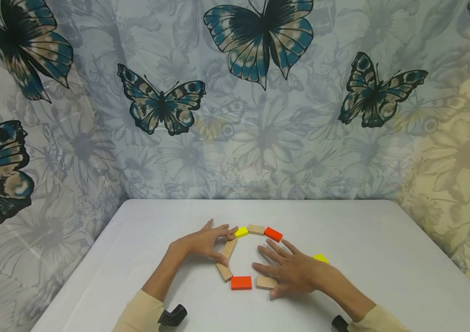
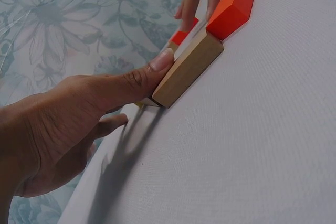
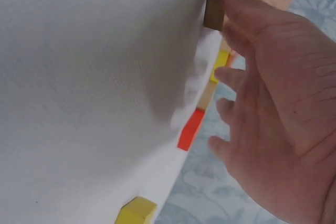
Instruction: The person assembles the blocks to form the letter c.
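Wooden blocks lie in a curved, partly ringed row. My left hand (image 1: 203, 242) spans a plain wooden block (image 1: 229, 248) on the left, thumb at its near end and fingers at its far end beside a yellow block (image 1: 241, 232). The thumb also meets a second plain block (image 2: 191, 66). My right hand (image 1: 293, 269) has its fingers spread, palm down. Its thumb touches the front plain block (image 1: 266, 282), which the hand partly covers. Left of that block, across a small gap, lies a red block (image 1: 241, 283).
At the far side are another plain block (image 1: 256, 229) and a red one (image 1: 273, 234). Beyond the right wrist sits a yellow block (image 1: 320, 258), partly hidden. Everything rests on a white table (image 1: 160, 212), with a butterfly-patterned cloth (image 1: 260, 152) hanging behind it.
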Demonstrator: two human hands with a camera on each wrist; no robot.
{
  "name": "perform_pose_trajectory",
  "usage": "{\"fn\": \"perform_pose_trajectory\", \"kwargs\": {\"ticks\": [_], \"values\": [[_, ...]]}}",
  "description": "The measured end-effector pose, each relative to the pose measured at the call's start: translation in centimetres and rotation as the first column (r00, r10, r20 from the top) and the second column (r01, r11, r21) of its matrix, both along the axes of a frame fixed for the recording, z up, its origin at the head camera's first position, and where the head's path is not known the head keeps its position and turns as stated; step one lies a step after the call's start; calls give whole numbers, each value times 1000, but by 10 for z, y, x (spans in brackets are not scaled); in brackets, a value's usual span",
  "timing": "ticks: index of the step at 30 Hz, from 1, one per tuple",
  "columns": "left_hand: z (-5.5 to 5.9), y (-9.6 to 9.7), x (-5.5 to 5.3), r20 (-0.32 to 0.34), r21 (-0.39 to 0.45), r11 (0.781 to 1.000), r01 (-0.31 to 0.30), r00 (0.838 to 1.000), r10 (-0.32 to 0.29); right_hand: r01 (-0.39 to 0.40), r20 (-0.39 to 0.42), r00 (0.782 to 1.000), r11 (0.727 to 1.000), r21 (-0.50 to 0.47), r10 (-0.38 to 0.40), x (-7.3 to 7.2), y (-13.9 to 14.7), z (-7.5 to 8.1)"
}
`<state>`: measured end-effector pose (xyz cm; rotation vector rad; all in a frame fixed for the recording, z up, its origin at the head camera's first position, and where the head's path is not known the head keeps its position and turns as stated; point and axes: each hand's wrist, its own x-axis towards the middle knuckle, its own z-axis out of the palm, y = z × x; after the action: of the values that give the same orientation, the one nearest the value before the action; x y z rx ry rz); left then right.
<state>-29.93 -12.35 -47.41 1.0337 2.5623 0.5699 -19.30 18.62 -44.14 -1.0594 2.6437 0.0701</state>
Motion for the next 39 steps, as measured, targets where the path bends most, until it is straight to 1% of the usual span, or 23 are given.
{"fn": "perform_pose_trajectory", "kwargs": {"ticks": [5,14,20,30,39], "values": [[-1,-1,0,-4,-6,1000,-5,1000,5,-50,-41,998,999,4,51,0,-1,2],[2,1,1,9,0,1000,3,1000,-3,-77,-34,997,997,-17,76,-4,-4,1],[4,1,1,2,-2,1000,13,1000,-13,-68,-43,997,998,16,68,-6,-7,0],[3,1,2,-3,-2,1000,12,1000,-12,-68,-42,997,998,14,69,-5,-10,2],[4,1,2,-10,-4,1000,24,1000,-24,-51,-35,998,998,36,52,-7,-12,-2]]}}
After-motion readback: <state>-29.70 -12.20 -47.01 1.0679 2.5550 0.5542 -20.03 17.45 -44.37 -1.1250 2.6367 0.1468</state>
